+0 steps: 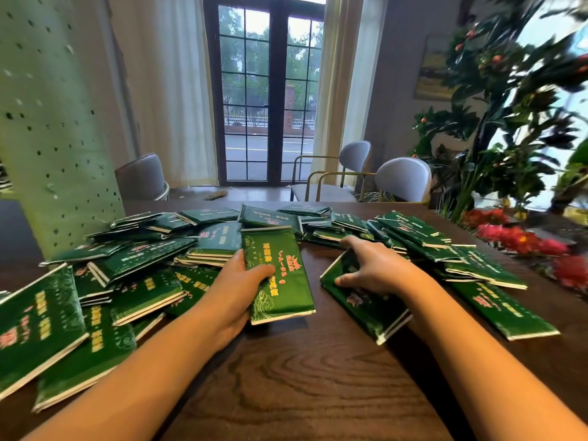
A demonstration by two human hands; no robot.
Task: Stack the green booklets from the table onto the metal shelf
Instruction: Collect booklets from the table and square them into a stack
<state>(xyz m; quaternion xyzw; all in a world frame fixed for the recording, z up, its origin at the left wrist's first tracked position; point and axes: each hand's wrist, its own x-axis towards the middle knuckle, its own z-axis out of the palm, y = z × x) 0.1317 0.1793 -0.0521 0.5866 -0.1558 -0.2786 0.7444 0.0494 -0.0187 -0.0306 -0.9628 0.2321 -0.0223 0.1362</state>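
Green booklets (136, 259) lie scattered over the surface (302, 377). The left hand (237, 289) grips a squared bundle (280, 249), thumb on top, likely collecting more. The right hand (372, 268) pinches a tilted booklet (366, 308) and raises one edge, probably to add it to the bundle.

**Table layout**

Booklets (143, 259) spread over the table (302, 377), thickest left and far, more at right. Left hand (241, 281) holds the centre booklet (276, 275). Right hand (378, 265) grips a tilted booklet (366, 310) just right of it. Perforated panel (54, 138) far left. Chairs (404, 178) and door (270, 90) behind. Plant (496, 122) and flowers (521, 243) right.
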